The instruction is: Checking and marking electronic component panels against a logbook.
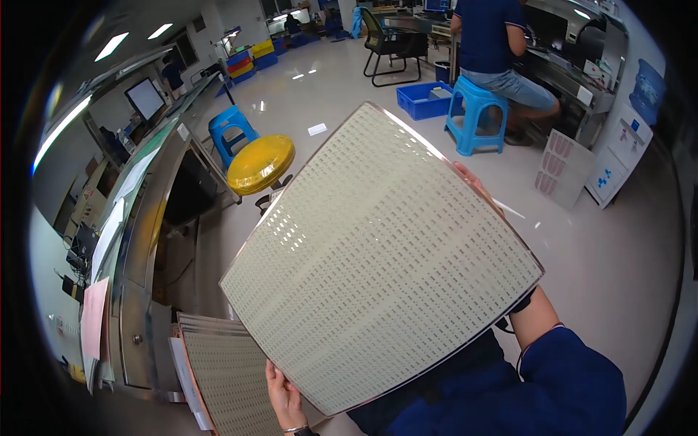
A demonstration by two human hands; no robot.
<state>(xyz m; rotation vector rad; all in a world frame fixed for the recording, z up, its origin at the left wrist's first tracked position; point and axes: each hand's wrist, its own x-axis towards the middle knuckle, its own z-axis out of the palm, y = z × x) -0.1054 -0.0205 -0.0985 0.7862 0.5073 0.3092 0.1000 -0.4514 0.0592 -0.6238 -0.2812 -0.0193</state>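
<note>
A large pale-green circuit board panel, covered in rows of small dark marks and edged in copper, is held up tilted in front of me. My left hand grips its lower left edge, fingers partly behind it. My right hand holds the far right edge; most of it is hidden behind the panel. A thin white pointed stick, perhaps a pen, sticks out beside the right hand. To the left of my left hand stands a stack of similar panels.
A long workbench with papers runs along the left. Beyond the panel are a yellow round stool, blue stools and a blue crate. A seated person is at the right-hand desk, near a water dispenser.
</note>
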